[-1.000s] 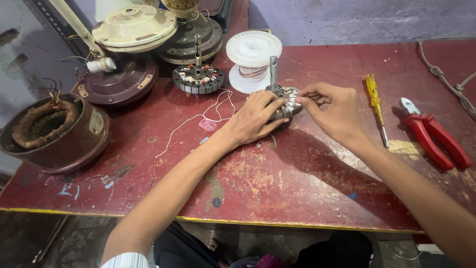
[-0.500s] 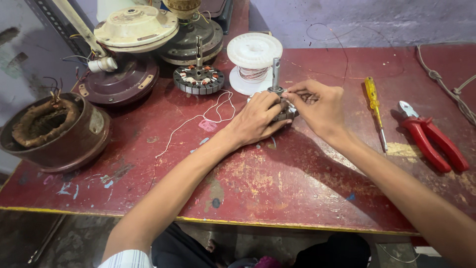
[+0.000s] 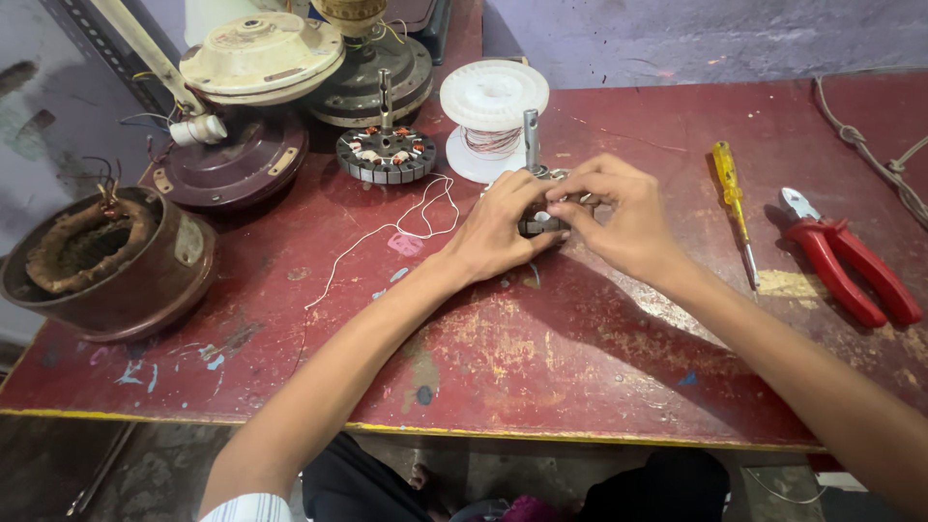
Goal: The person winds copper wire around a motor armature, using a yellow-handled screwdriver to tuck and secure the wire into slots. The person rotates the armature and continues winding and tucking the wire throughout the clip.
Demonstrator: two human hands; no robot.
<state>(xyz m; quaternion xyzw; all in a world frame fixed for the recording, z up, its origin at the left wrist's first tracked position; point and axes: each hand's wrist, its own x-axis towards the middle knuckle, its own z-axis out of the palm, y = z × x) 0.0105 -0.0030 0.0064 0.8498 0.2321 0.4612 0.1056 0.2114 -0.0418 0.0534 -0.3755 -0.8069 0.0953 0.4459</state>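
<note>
A small fan stator (image 3: 535, 224) with an upright shaft is gripped by the left hand (image 3: 503, 227) near the bench's (image 3: 541, 358) middle, toward its far edge; its windings are pinched by the right hand (image 3: 619, 217). Winding work seems underway; fine fingertip control is needed.

A fan repair workshop. Opened motor housings (image 3: 106, 256), a wire spool (image 3: 493, 116) and pliers (image 3: 846, 256) crowd the scuffed red bench (image 3: 541, 358).

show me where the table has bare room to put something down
The widest bare patch of the red table lies along the near edge, between the forearms. A narrower strip runs between the right hand and the yellow screwdriver. The back left is crowded with fan motor parts and the wire spool.
</note>
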